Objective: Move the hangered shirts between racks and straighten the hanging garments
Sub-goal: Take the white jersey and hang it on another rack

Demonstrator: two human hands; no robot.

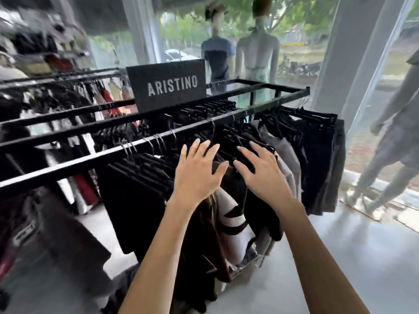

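A black metal rack (68, 164) runs across the view, its front rail hung with dark garments on black hangers (145, 168). My left hand (197, 171) and my right hand (260, 173) reach side by side over the middle of that rail, fingers spread and straight, holding nothing. Below them hang a brown garment (210, 241) and a white top with black stripes (231, 218). Grey and navy garments (317, 159) hang toward the rail's right end. Whether the fingertips touch the hangers is unclear.
A black "ARISTINO" sign (169, 86) stands on the rack top. A second rack with mixed clothes (68, 103) lies behind at the left. Two mannequins (258, 53) stand at the window, another (394, 137) at the right. Pale floor (351, 257) spreads to the right.
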